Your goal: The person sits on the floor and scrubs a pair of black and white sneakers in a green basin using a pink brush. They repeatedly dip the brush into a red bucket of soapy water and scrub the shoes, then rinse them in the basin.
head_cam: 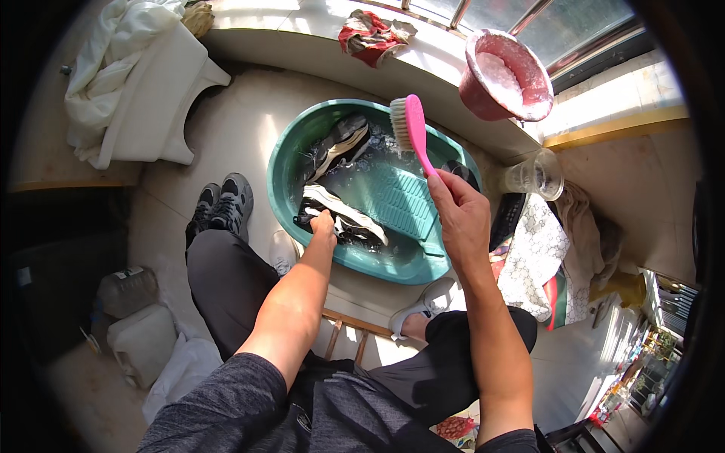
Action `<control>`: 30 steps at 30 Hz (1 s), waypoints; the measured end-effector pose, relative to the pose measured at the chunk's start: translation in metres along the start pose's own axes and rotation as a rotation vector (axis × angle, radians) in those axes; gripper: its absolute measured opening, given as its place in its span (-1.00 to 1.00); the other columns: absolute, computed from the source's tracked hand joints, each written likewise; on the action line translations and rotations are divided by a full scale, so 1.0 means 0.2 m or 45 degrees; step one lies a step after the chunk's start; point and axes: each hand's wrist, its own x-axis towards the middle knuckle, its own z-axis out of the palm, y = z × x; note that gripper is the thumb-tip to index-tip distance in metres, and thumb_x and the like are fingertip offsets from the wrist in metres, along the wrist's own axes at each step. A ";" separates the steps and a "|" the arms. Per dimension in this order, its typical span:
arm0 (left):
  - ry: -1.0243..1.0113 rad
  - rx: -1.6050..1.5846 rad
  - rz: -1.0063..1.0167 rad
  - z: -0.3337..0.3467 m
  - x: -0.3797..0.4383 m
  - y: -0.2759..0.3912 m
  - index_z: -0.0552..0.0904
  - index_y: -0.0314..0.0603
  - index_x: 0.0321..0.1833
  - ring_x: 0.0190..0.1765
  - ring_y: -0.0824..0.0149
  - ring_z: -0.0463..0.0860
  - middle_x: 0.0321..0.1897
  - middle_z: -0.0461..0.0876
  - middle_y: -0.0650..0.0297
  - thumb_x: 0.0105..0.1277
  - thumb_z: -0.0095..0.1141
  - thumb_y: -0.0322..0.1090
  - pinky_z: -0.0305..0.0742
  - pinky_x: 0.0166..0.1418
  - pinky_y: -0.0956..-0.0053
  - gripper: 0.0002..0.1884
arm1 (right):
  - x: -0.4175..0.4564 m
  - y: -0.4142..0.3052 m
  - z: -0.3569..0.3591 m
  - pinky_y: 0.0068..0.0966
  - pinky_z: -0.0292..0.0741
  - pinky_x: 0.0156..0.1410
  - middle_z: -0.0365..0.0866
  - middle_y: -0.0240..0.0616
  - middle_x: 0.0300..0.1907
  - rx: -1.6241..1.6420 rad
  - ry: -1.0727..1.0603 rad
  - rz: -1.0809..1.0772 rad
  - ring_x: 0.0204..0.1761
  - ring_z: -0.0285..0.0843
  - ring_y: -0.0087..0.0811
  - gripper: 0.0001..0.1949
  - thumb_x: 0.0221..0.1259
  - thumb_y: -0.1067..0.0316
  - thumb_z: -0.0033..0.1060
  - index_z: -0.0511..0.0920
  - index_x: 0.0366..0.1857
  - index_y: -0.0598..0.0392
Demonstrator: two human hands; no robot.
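My left hand (324, 223) grips a black sneaker with a white sole (354, 214), which lies on its side in the water of a green plastic tub (276, 170). My right hand (463, 212) holds a pink scrubbing brush (418, 130) by its handle, raised above the tub. Its pale bristles face left and touch nothing. A second dark sneaker (341, 144) rests in the water by the far left wall. Built into the tub is a ribbed washboard (399, 201). Behind my right hand, a dark object (461, 170) is partly hidden and cannot be identified.
A reddish basin (478, 99) and a crumpled cloth (371, 39) sit on the window ledge. To the right are a clear plastic container (529, 175) and piled fabric (535, 255). Sneakers (229, 204), a white stool (156, 107) and plastic jugs (141, 340) stand left.
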 end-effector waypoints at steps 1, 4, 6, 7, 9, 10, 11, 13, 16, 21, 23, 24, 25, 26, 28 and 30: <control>0.006 0.020 -0.051 0.01 0.02 0.00 0.63 -0.38 0.08 -0.05 0.14 0.75 -0.05 0.73 0.11 0.30 0.13 -0.47 0.68 0.06 0.20 -0.69 | -0.01 -0.01 0.01 -0.65 0.35 -0.25 0.53 -0.50 -0.43 0.000 0.009 0.003 -0.36 0.36 -0.69 -0.66 0.49 0.18 0.29 0.71 0.01 0.31; 0.027 0.084 -0.029 0.00 0.12 -0.02 0.62 -0.38 0.14 -0.01 0.11 0.75 0.01 0.72 0.09 0.36 0.11 -0.45 0.68 0.10 0.18 -0.69 | -0.04 -0.03 0.02 -0.65 0.36 -0.23 0.54 -0.50 -0.41 0.017 -0.012 0.047 -0.34 0.37 -0.69 -0.67 0.49 0.19 0.30 0.71 0.02 0.30; 0.005 0.050 0.032 -0.03 0.16 -0.05 0.62 -0.36 0.14 0.00 0.12 0.75 0.01 0.73 0.09 0.38 0.10 -0.44 0.67 0.11 0.18 -0.70 | -0.05 -0.02 0.03 -0.65 0.38 -0.20 0.56 -0.49 -0.40 0.037 -0.025 0.091 -0.32 0.40 -0.68 -0.66 0.48 0.18 0.31 0.71 0.04 0.31; -0.005 0.029 0.059 -0.01 0.16 -0.06 0.62 -0.36 0.14 0.01 0.13 0.75 0.02 0.73 0.10 0.38 0.09 -0.44 0.67 0.12 0.17 -0.70 | -0.05 0.00 0.03 -0.65 0.38 -0.19 0.57 -0.48 -0.39 0.038 -0.015 0.090 -0.32 0.41 -0.68 -0.65 0.48 0.18 0.31 0.71 0.04 0.31; 0.008 -0.048 0.004 0.00 0.14 -0.05 0.64 -0.41 0.14 0.02 0.18 0.70 0.04 0.71 0.09 0.33 0.08 -0.39 0.60 0.13 0.24 -0.63 | -0.05 0.01 0.04 -0.66 0.40 -0.17 0.59 -0.47 -0.38 0.042 0.001 0.090 -0.30 0.43 -0.67 -0.64 0.48 0.17 0.31 0.70 0.05 0.32; 0.016 -0.086 -0.024 0.01 0.12 -0.04 0.65 -0.44 0.15 0.02 0.21 0.68 0.05 0.71 0.08 0.31 0.08 -0.36 0.57 0.13 0.27 -0.60 | -0.05 0.02 0.04 -0.66 0.40 -0.17 0.60 -0.46 -0.37 0.038 -0.008 0.098 -0.30 0.44 -0.67 -0.64 0.48 0.17 0.31 0.70 0.05 0.32; 0.025 -0.037 -0.049 0.01 0.10 -0.02 0.65 -0.44 0.14 0.01 0.22 0.67 0.03 0.71 0.09 0.30 0.07 -0.37 0.57 0.12 0.27 -0.60 | -0.05 0.02 0.04 -0.66 0.40 -0.16 0.61 -0.46 -0.37 0.035 -0.018 0.107 -0.29 0.45 -0.67 -0.64 0.48 0.17 0.31 0.70 0.05 0.32; 0.035 0.066 -0.087 0.03 0.07 0.03 0.65 -0.43 0.12 -0.03 0.23 0.67 0.00 0.71 0.11 0.28 0.04 -0.38 0.57 0.10 0.26 -0.61 | -0.04 0.02 0.03 -0.66 0.41 -0.16 0.61 -0.46 -0.37 0.017 -0.018 0.099 -0.29 0.45 -0.67 -0.64 0.48 0.18 0.31 0.71 0.05 0.32; -0.101 0.208 -0.070 -0.08 0.00 0.09 0.60 -0.30 -0.32 -0.25 0.25 0.57 -0.31 0.57 0.23 0.07 0.08 -0.46 0.48 -0.08 0.38 -0.87 | -0.03 0.03 0.03 -0.66 0.40 -0.18 0.60 -0.47 -0.39 -0.014 -0.013 0.050 -0.30 0.43 -0.68 -0.65 0.48 0.18 0.31 0.71 0.03 0.32; -0.374 -0.288 -0.034 0.02 -0.25 0.20 0.62 -0.25 0.17 0.08 0.11 0.72 0.08 0.72 0.11 0.38 0.30 -0.19 0.62 0.24 0.17 -0.61 | 0.01 0.00 -0.01 -0.66 0.36 -0.23 0.57 -0.52 -0.42 -0.006 0.018 0.006 -0.34 0.38 -0.71 -0.66 0.49 0.18 0.30 0.72 0.01 0.32; -0.341 -0.301 -0.014 0.03 -0.25 0.24 0.62 -0.21 0.25 0.13 0.12 0.72 0.14 0.72 0.12 0.45 0.28 0.03 0.62 0.27 0.15 -0.49 | 0.03 0.01 0.01 -0.67 0.32 -0.27 0.55 -0.53 -0.42 0.037 0.038 -0.034 -0.36 0.36 -0.72 -0.66 0.48 0.17 0.30 0.72 0.01 0.31; -0.347 -0.297 -0.007 0.06 -0.28 0.26 0.62 -0.21 0.26 0.14 0.12 0.72 0.15 0.72 0.12 0.45 0.28 0.04 0.62 0.28 0.15 -0.48 | 0.04 0.02 0.01 -0.67 0.32 -0.28 0.55 -0.53 -0.42 0.049 0.058 -0.049 -0.37 0.36 -0.73 -0.66 0.48 0.17 0.31 0.72 0.00 0.31; -0.352 -0.294 -0.001 0.09 -0.31 0.29 0.62 -0.21 0.27 0.14 0.12 0.72 0.15 0.71 0.12 0.44 0.28 0.06 0.61 0.28 0.15 -0.46 | 0.05 0.03 0.00 -0.67 0.31 -0.28 0.55 -0.54 -0.42 0.062 0.078 -0.063 -0.37 0.35 -0.73 -0.65 0.48 0.17 0.31 0.72 0.00 0.31; -0.367 -0.195 0.007 0.10 -0.35 0.30 0.61 -0.24 0.31 0.17 0.12 0.71 0.18 0.70 0.11 0.44 0.29 0.05 0.61 0.29 0.16 -0.43 | 0.05 0.04 -0.01 -0.67 0.31 -0.29 0.54 -0.54 -0.43 0.068 0.082 -0.064 -0.38 0.35 -0.73 -0.65 0.48 0.16 0.31 0.72 0.00 0.31; -0.403 -0.081 0.022 0.14 -0.48 0.37 0.63 -0.34 0.28 0.10 0.18 0.73 0.17 0.70 0.11 0.34 0.41 0.00 0.63 0.23 0.25 -0.39 | 0.06 0.05 -0.04 -0.66 0.31 -0.30 0.54 -0.54 -0.44 0.080 0.104 -0.059 -0.39 0.35 -0.73 -0.65 0.48 0.16 0.31 0.73 0.00 0.30; -0.505 0.073 0.072 0.15 -0.60 0.45 0.60 -0.30 0.33 0.15 0.17 0.70 0.19 0.69 0.11 0.27 0.47 0.01 0.61 0.25 0.24 -0.31 | 0.06 0.03 -0.07 -0.66 0.31 -0.31 0.53 -0.54 -0.45 0.072 0.117 -0.073 -0.40 0.34 -0.73 -0.66 0.47 0.16 0.31 0.73 0.00 0.29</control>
